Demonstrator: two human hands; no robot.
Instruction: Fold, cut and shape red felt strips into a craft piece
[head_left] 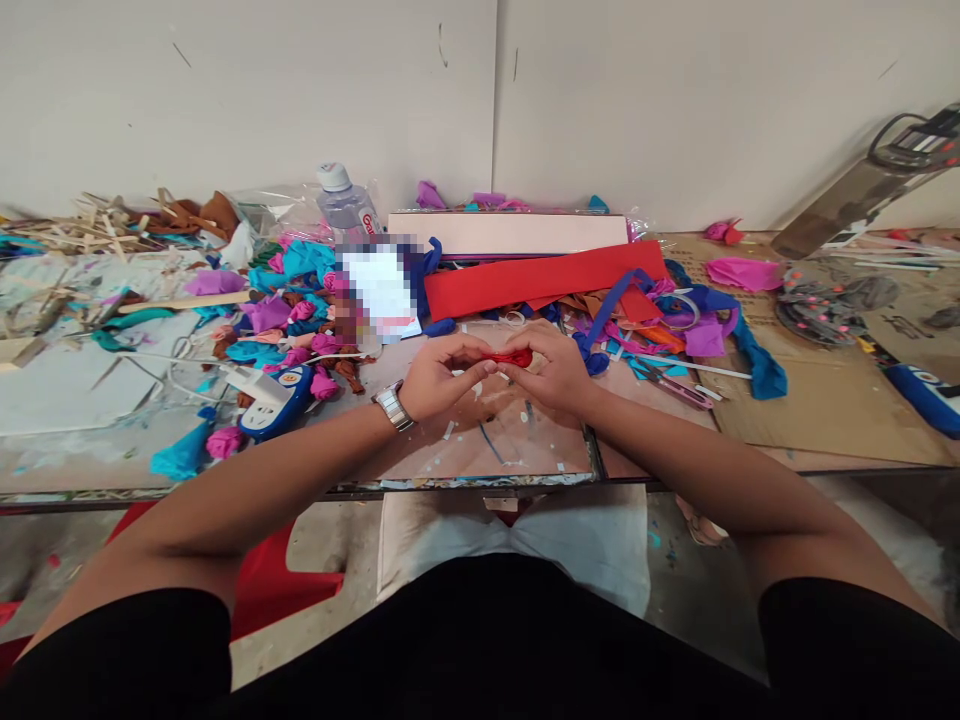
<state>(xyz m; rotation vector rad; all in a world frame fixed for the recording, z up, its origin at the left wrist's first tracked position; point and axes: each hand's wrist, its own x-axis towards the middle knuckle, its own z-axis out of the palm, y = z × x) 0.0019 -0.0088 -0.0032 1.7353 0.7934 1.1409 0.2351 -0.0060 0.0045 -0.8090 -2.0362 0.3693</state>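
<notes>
A small red piece (513, 357) is pinched between the left hand (442, 376) and right hand (553, 370), just above a glass-topped table (480, 440). The table is strewn with coloured scraps (285, 300) and set against a pale wall (300, 90).

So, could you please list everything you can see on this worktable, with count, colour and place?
red piece: one, red, pinched between both hands
red strip: one, red, behind the hands
pale board: one, cream, by the wall
plastic bottle: one, clear, white cap, back left
small rolled pieces: many, pink, purple and teal, left of centre
power strip: one, white and blue, front left
wooden sticks: a pile, tan, far left
cardboard: one sheet, brown, right
wristwatch: one, silver, left wrist
left hand: holding the red piece
right hand: holding the red piece
</notes>
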